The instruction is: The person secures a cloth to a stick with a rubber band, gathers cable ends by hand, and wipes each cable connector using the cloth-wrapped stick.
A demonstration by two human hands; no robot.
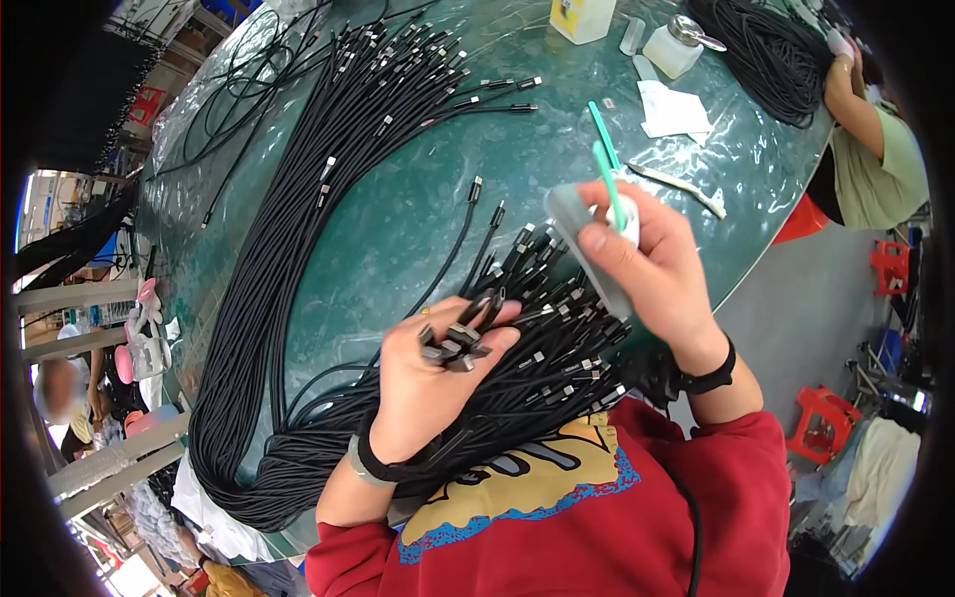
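My left hand (428, 383) is closed around several black cable ends (463, 338), their plugs poking up past the thumb and fingers. My right hand (662, 264), just up and to the right of it, grips a green-handled stick (613, 184) with something white at the fingers. A translucent, flat strip (587, 249) is also in that hand, slightly blurred. Below both hands lies a thick bundle of black cables (547, 328) with metal plug tips. It loops left around the table and back up to more plug ends (388, 60) at the far side.
On the green table (398, 229) stand a dispenser bottle (676, 45) and a yellow-labelled container (582, 18). Nearby lie a white tissue (673, 111), another green stick (603, 134) and a pale pen-like tool (681, 187). A coiled cable bundle (766, 60) sits near a person (875, 149).
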